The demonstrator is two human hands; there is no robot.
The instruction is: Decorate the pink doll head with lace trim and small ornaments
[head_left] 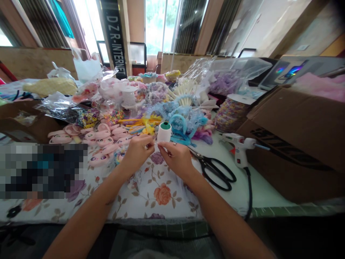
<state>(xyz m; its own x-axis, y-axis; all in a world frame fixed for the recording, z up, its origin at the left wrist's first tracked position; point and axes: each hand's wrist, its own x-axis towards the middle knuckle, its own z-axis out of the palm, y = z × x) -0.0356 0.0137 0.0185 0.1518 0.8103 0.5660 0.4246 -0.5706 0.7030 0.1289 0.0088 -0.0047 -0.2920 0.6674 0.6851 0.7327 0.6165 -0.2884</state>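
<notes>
My left hand (140,148) and my right hand (176,155) meet above the flowered tablecloth (147,189), fingertips pinched close together. Whatever lies between the fingers is too fine to make out. Just behind the fingertips stands a white thread spool (164,133) with a green top. Left of my left hand lie several pink doll faces (102,140) with painted eyes. Scissors (215,171) with black handles rest to the right of my right hand, untouched. Beyond them a white glue gun (238,147) lies on the table.
A large cardboard box (291,151) closes off the right side. Behind the hands are piled blue fluffy trim (180,117), a reel of multicoloured yarn (232,113) and bags of small beads (87,117). The glue gun's black cord (250,194) runs over the front edge.
</notes>
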